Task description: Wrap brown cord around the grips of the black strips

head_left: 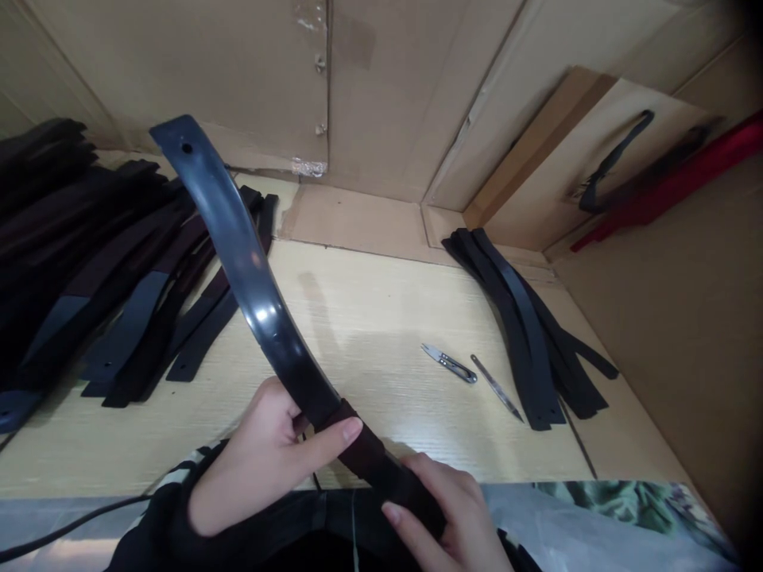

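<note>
A long, curved, glossy black strip [257, 306] with a hole near its far end slants up and away from me, raised above the table. Around its lower part sits a dark brown-black sleeve or band [362, 449]. My left hand [271, 453] is closed on the strip at the band, its thumb pressed on top. Nearer to me, my right hand [450, 512] grips the strip's lower end, thumb on one side and fingers on the other. That end is partly hidden by the right hand.
Piles of similar dark strips [128, 318] lie at the left, with a smaller bundle [524, 334] at the right. Thread snips [450, 364] and a thin metal tool [496, 388] rest on the table [369, 318]. Cardboard walls [381, 95] enclose the back and right.
</note>
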A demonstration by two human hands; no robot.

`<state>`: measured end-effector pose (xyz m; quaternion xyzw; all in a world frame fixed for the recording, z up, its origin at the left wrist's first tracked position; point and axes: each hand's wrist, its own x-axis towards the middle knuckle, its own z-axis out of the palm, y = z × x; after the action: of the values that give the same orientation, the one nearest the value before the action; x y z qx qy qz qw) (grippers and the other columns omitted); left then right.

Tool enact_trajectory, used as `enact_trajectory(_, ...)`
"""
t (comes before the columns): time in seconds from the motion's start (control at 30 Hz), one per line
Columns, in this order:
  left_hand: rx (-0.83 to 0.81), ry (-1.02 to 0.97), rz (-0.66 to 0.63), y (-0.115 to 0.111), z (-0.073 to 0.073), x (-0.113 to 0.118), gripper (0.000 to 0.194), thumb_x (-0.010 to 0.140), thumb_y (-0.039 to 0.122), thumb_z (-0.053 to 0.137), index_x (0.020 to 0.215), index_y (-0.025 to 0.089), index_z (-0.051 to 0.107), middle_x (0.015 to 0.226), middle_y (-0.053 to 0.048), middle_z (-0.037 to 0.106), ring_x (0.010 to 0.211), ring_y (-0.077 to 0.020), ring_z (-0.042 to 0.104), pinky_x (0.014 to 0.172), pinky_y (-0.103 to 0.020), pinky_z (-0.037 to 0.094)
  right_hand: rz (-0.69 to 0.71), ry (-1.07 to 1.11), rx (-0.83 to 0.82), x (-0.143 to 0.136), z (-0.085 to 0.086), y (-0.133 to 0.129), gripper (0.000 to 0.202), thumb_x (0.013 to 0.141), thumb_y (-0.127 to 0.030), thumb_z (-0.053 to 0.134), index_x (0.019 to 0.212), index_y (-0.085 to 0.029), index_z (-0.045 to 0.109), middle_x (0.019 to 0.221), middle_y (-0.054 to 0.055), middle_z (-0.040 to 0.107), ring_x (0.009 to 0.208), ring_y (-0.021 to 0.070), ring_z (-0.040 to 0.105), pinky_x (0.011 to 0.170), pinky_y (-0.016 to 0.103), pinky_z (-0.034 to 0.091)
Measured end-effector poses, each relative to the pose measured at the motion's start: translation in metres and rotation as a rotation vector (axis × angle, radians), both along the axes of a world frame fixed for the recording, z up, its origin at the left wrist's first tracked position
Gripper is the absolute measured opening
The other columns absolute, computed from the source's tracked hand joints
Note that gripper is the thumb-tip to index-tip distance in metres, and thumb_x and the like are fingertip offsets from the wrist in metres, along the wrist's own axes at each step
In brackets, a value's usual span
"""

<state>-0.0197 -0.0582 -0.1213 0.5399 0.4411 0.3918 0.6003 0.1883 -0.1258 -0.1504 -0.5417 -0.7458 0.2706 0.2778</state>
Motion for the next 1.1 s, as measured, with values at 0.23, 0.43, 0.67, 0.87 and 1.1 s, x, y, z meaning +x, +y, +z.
enact_trajectory(0.23, -0.081, 0.027, 0.074, -0.0046, 0.0008, 0.0013, 0.015, 0.063, 0.018, 0.077, 0.074, 0.022, 0.068, 0.065, 0.000, 0.067, 0.058, -0.0177, 0.062, 0.050, -0.024, 0.050, -0.020, -0.011, 0.044, -0.0019, 0.0002, -0.0009, 0.028, 0.088, -0.046, 0.046, 0.084, -0.024, 0.062, 0.058, 0.000, 0.064, 0.050, 0.0175, 0.062, 0.044, 0.026, 0.047)
enact_trajectory(0.43, -0.040, 0.047, 0.041, -0.0038, 0.0012, 0.0031, 0.016, 0.061, 0.024, 0.079, 0.072, 0.021, 0.068, 0.062, 0.001, 0.064, 0.053, -0.0150, 0.060, 0.046, -0.022, 0.049, -0.031, -0.015, -0.013, -0.0054, 0.0031, -0.0012, 0.029, 0.088, -0.047, 0.046, 0.081, -0.024, 0.062, 0.051, -0.001, 0.059, 0.044, 0.0167, 0.058, 0.041, 0.026, 0.044)
enact_trajectory(0.67, -0.018, -0.033, -0.033, -0.0009, 0.0031, -0.0045, 0.024, 0.072, 0.018, 0.071, 0.094, 0.029, 0.073, 0.083, -0.003, 0.075, 0.073, -0.0195, 0.070, 0.063, -0.024, 0.056, -0.039, -0.025, 0.008, -0.0024, 0.0031, -0.0002, 0.027, 0.088, -0.045, 0.046, 0.081, -0.024, 0.060, 0.054, -0.001, 0.061, 0.048, 0.0168, 0.060, 0.042, 0.025, 0.045)
enact_trajectory(0.87, -0.004, -0.073, 0.047, 0.0035, 0.0028, 0.0024, 0.012, 0.072, 0.016, 0.072, 0.075, 0.027, 0.075, 0.069, 0.000, 0.074, 0.066, -0.0170, 0.069, 0.059, -0.022, 0.054, -0.061, -0.016, 0.013, -0.0038, 0.0046, 0.0016, 0.020, 0.087, -0.041, 0.049, 0.084, -0.024, 0.059, 0.060, -0.001, 0.065, 0.051, 0.0173, 0.063, 0.044, 0.025, 0.046)
enact_trajectory(1.1, -0.031, -0.092, 0.014, 0.0013, 0.0055, -0.0007, 0.024, 0.074, 0.019, 0.070, 0.096, 0.027, 0.074, 0.088, -0.003, 0.076, 0.079, -0.0194, 0.070, 0.067, -0.026, 0.056, -0.060, -0.030, 0.025, -0.0030, 0.0046, 0.0013, 0.019, 0.088, -0.040, 0.049, 0.085, -0.024, 0.059, 0.061, -0.001, 0.066, 0.052, 0.0172, 0.063, 0.044, 0.024, 0.045)
